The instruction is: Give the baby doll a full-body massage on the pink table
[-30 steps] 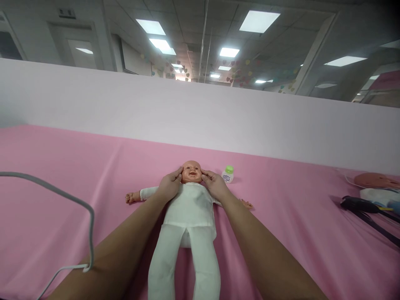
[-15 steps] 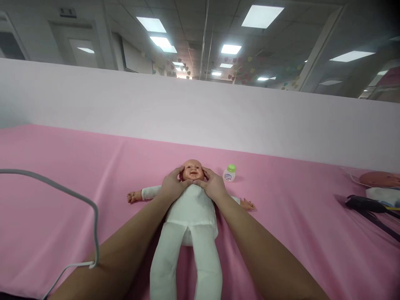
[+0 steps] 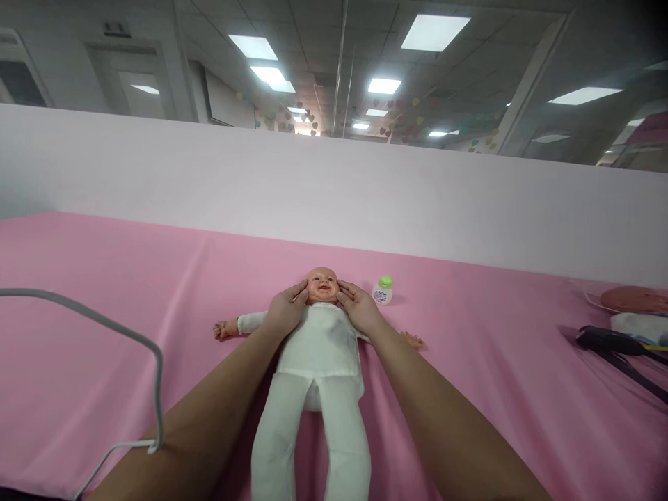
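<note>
While both forearms are slanting inward from the lower corners, the left hand (image 3: pixel 286 311) and right hand (image 3: pixel 362 307) are flanking the head of a doll (image 3: pixel 319 341). Their fingers are extending loosely against its two cheeks, each thumb sitting a narrow gap from the index finger, neither hand closing around anything.

The doll is lying on its back in the middle of the pink-covered worktop (image 3: pixel 130 278), its bald head pointing away and its legs running out of view at the bottom. It is wearing a white long-sleeved top and white trousers, its mouth smiling open, its arms spreading sideways.

Just past the head, the far edge is meeting a white panel (image 3: pixel 313 184). Pink cloth is stretching broadly leftward, with a grey cable (image 3: pixel 104 320) looping over the left forearm. A green-capped bottle (image 3: pixel 382 293) is standing just beside the right hand; well apart, a black object (image 3: pixel 608 341) is lying near the right border.
</note>
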A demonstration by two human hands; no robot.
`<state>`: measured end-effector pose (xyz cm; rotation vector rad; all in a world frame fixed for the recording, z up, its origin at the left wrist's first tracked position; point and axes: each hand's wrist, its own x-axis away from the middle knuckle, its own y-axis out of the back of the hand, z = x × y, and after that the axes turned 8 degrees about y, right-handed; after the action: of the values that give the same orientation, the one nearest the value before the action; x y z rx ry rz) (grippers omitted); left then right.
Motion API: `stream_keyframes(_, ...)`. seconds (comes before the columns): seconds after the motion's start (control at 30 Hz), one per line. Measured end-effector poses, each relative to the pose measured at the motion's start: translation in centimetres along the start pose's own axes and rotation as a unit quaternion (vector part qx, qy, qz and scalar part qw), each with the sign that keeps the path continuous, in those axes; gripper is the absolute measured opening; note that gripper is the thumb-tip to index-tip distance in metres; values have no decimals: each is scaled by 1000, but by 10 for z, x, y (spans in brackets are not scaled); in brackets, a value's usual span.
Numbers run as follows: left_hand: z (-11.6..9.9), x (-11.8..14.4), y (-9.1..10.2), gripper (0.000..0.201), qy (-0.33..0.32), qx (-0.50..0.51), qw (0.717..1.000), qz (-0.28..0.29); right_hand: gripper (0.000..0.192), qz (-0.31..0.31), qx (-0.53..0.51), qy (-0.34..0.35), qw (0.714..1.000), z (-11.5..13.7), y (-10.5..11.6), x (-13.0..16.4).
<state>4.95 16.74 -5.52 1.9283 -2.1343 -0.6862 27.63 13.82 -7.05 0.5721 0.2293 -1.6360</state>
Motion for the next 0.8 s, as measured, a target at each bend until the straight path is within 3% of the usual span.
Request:
stream_keyframes(0.2, -2, 3, 1, 56, 3, 9, 1000, -1, 43, -16, 25, 1, 1000, 5, 3, 0)
stream_keyframes(0.47, -10, 12, -1, 82, 28, -7, 1000, -9, 76, -20, 61, -15, 998, 20, -9, 9)
stream_keyframes(0.8, -7, 8, -2, 69, 2, -40, 999, -19, 70, -35, 115, -11, 993, 16, -10, 7)
